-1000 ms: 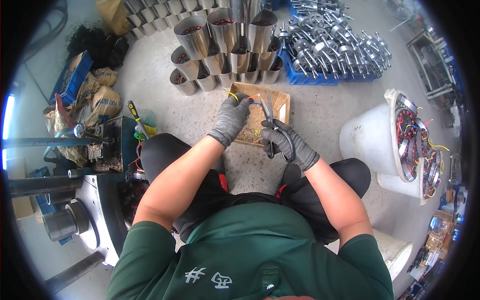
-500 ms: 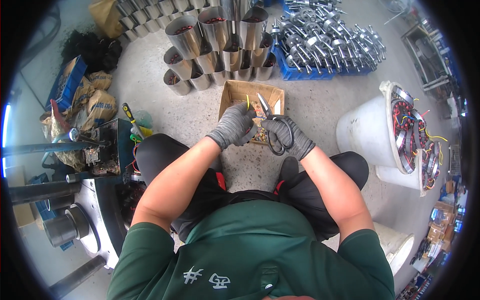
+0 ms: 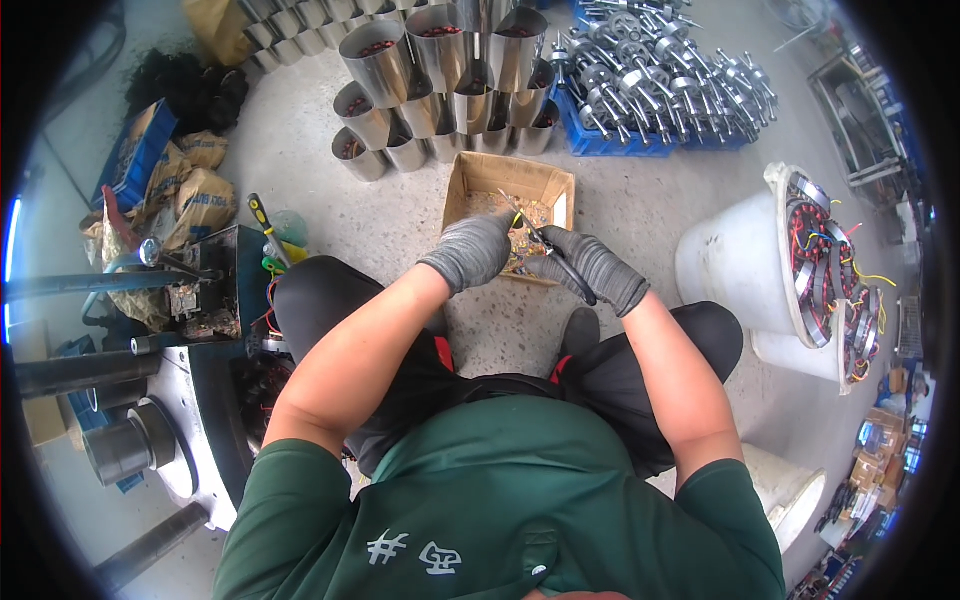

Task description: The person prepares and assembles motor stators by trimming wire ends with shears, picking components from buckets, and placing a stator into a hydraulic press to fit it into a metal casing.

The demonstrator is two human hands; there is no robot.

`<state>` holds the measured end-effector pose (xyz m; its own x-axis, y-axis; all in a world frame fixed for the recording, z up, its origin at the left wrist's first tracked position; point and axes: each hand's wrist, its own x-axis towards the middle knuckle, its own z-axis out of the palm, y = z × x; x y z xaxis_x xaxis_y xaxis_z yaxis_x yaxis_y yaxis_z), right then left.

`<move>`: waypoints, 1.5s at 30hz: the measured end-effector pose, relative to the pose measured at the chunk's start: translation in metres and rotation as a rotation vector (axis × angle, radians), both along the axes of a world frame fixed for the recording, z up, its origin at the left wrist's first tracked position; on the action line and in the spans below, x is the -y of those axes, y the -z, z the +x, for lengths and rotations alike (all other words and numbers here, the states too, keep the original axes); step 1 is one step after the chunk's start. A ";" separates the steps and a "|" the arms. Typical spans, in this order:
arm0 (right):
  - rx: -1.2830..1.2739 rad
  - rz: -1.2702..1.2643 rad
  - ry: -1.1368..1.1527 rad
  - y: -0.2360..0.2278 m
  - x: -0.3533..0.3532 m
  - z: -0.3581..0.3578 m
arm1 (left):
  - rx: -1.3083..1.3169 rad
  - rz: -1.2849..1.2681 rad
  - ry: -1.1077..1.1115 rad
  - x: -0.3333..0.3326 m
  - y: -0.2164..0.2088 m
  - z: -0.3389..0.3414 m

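So the right hand has a pair of scissors, grip closed round the black handles; blades point far and a bit left, and they're so edge-on I can't tell how wide they're open. The left hand looks closed up just left of the blades, with a short bit of yellow wire poking out at its fingertips; whatever else is in that fist is hidden. Both hands are over the near part of the cardboard box, which has small scraps on its bottom.

My two cents on doing this well: hold the wire taut and let a bit more stick out, because glove fabric that close to a blade is asking for a nick; turn the scissors so you see both edges; work close to the pivot, not out at the tips; stay over the box so bits drop in. Over right there's a white tub with wired metal rings in it, well apart from the hands.
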<state>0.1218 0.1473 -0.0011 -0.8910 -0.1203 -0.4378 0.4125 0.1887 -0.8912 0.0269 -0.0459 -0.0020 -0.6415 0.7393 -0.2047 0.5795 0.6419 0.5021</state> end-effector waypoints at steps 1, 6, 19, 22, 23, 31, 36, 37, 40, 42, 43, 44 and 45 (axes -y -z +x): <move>0.001 0.001 0.002 0.004 0.000 -0.002 | 0.001 0.001 0.002 -0.001 0.000 0.000; 0.202 0.213 -0.081 -0.008 -0.001 -0.008 | 0.047 -0.087 0.131 0.005 -0.001 -0.002; -0.077 0.977 -0.286 0.167 -0.021 -0.003 | 0.576 0.931 -0.708 0.031 -0.057 -0.024; 0.124 1.006 -0.370 0.121 0.004 -0.019 | 0.633 1.103 -0.710 0.029 -0.064 -0.028; 0.110 0.961 -0.315 0.124 0.007 -0.021 | 0.619 1.099 -0.724 0.026 -0.064 -0.028; 0.142 1.384 -0.685 0.177 0.058 -0.009 | 0.639 1.184 -0.756 0.050 -0.040 -0.040; -0.369 1.357 -0.516 0.217 0.026 0.002 | 0.695 1.124 -0.758 0.048 -0.046 -0.029; -0.391 1.413 -0.599 0.213 0.025 0.001 | 0.721 1.105 -0.781 0.051 -0.049 -0.027; -0.346 1.509 -0.618 0.261 -0.035 0.022 | 0.783 1.101 -0.797 0.043 -0.044 -0.025; -0.156 1.562 -0.561 0.252 -0.064 0.033 | 0.796 1.097 -0.815 0.046 -0.045 -0.025; -0.205 1.580 -0.503 0.250 -0.077 0.023 | 0.733 1.098 -0.775 0.060 -0.052 -0.025; -0.136 1.627 -0.456 0.265 -0.131 0.051 | 0.778 1.113 -0.740 0.046 -0.056 -0.021; 0.057 1.546 -0.395 0.241 -0.107 0.022 | 0.705 1.103 -0.813 0.068 -0.055 -0.023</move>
